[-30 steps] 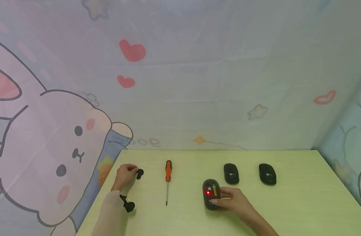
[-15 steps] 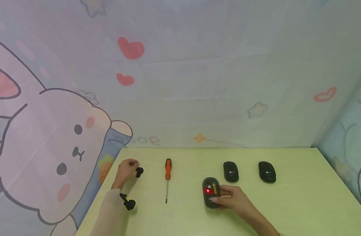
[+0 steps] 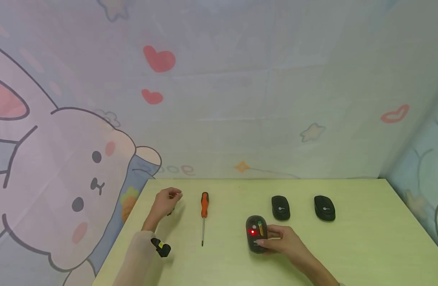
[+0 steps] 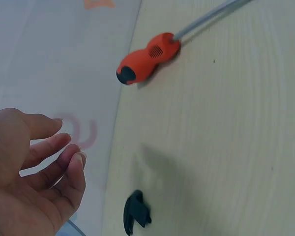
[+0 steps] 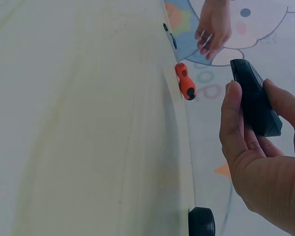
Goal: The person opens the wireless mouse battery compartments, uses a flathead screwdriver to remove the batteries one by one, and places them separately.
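Observation:
My right hand [image 3: 285, 244] grips a black computer mouse [image 3: 252, 242], its underside turned up with a red light glowing and a battery [image 3: 260, 229] showing in its open slot. The right wrist view shows this mouse [image 5: 253, 96] held between thumb and fingers, raised off the table. At the table's far left my left hand [image 3: 165, 204] hovers with loosely bent fingers and nothing between them. Under it lies a small black plastic piece shaped like a battery cover [image 4: 136, 212], mostly hidden by the hand in the head view.
An orange and black screwdriver [image 3: 204, 206] lies between the hands, shaft toward me. Two more black mice, one nearer [image 3: 280, 207] and one farther right [image 3: 324, 208], sit on the pale table [image 3: 365, 246]. A printed cloth [image 3: 219, 131] hangs behind the table.
My left hand has left the small black piece and moved up and to the right, over it. The right hand keeps the mouse in about the same place.

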A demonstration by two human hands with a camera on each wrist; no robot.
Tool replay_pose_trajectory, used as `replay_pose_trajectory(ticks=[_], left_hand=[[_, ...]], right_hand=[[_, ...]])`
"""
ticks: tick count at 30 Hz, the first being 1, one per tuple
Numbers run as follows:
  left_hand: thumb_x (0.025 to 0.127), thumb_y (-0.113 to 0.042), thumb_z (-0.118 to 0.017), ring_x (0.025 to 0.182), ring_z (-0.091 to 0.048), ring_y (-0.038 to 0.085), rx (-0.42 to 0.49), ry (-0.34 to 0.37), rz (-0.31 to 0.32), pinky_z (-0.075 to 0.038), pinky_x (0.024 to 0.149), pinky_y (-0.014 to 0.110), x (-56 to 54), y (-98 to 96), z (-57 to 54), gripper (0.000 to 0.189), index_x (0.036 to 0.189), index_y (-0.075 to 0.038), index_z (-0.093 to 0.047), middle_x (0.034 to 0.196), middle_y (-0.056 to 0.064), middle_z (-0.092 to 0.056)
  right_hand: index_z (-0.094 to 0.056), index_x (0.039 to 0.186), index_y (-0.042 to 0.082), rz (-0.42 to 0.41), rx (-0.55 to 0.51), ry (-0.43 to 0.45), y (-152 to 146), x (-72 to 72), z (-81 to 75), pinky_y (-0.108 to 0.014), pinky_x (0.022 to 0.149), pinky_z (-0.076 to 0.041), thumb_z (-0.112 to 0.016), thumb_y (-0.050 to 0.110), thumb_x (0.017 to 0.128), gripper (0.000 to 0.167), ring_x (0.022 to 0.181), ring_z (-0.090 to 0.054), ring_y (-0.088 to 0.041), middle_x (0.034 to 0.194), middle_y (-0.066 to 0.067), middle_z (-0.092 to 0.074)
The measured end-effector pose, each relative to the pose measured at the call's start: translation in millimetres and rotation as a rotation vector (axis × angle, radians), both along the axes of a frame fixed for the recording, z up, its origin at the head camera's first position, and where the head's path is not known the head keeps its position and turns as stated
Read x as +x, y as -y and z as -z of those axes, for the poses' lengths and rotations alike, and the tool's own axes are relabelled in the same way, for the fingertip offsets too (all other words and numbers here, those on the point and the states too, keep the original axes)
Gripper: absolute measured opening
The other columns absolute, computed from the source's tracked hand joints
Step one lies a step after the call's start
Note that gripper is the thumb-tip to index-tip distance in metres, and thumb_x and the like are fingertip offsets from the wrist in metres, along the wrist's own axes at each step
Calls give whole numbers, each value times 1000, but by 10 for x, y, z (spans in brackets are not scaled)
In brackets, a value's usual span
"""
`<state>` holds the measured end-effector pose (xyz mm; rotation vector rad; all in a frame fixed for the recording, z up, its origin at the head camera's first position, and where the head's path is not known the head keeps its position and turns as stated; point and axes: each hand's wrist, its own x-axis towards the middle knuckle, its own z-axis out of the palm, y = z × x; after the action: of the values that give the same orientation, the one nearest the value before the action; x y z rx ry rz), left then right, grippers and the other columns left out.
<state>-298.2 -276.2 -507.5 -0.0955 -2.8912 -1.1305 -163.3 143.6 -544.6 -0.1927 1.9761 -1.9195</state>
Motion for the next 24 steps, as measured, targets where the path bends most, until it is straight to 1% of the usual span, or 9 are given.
replay_pose_trajectory(ticks=[7,13,16,20,24], left_hand=[[105,-23,-65,113,-70,37,23,-12,20,-60,95,52,33,-176,-67,30,126,-4,-73,115,16,-74],[104,-22,-67,108,-72,35,11,-18,69,-62,89,48,91,-374,-117,28,124,-4,-73,112,15,-74],[104,-22,-67,107,-71,32,-2,-13,78,-62,88,47,131,-462,-130,29,125,-4,-72,112,13,-74],[104,-20,-66,107,-70,32,-33,-10,108,-61,88,48,177,-563,-119,31,130,-2,-69,116,16,-73],[104,-20,-66,116,-68,39,-95,-3,135,-60,95,53,183,-659,-62,39,139,-1,-63,128,23,-69]], right_hand=[[-62,139,-7,-5,-9,-2,4,-3,-10,-38,84,-67,-81,22,93,57,98,-77,-21,113,-13,-77],[-62,139,-7,-11,-27,-4,3,-18,2,-40,85,-67,-81,21,94,57,99,-78,-22,113,-13,-77],[-62,139,-7,-11,-29,-7,2,-22,10,-40,85,-67,-81,21,94,56,98,-78,-22,113,-13,-77],[-62,138,-7,-9,-30,-2,1,-22,18,-40,85,-67,-81,21,94,56,98,-78,-22,112,-12,-77],[-62,138,-7,-6,-35,2,2,-20,27,-39,85,-67,-81,20,93,56,98,-77,-22,111,-12,-77]])
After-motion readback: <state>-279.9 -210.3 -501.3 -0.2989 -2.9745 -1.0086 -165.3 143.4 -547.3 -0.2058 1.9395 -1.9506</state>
